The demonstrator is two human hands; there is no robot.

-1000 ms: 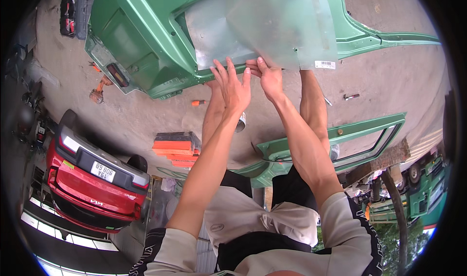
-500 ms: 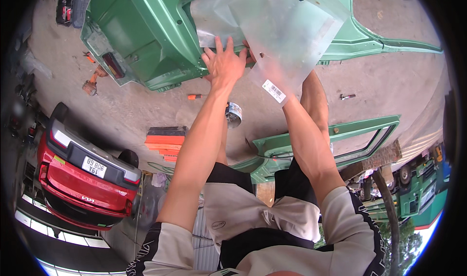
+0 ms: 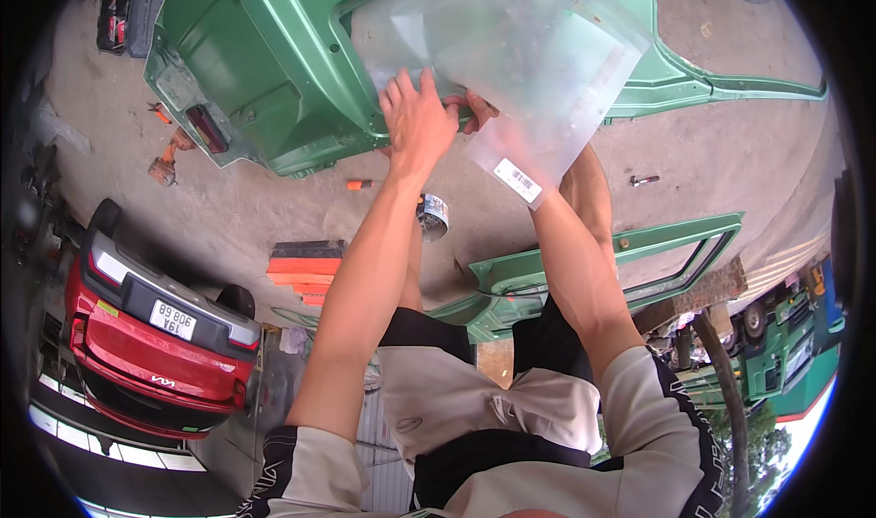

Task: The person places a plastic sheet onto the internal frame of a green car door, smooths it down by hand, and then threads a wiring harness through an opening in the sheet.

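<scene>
Apparently for steadiness, the sheet point(image 3: 557, 62) at twelve o'clock, over the panel point(image 3: 242, 71), is pressed by the left hand point(image 3: 418, 121), fingers extended; the right hand's point(image 3: 480, 110) grip, half-hidden beneath, cannot be told.

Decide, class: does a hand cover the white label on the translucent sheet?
No, the white label shows whole near the lower edge of the translucent sheet, with nothing over it.

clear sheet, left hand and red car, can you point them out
Clear sheet point(image 3: 547, 66): head view, middle of its translucent surface.
Left hand point(image 3: 417, 121): head view, back of the hand.
Red car point(image 3: 157, 357): head view, red bodywork at the rear.
</scene>
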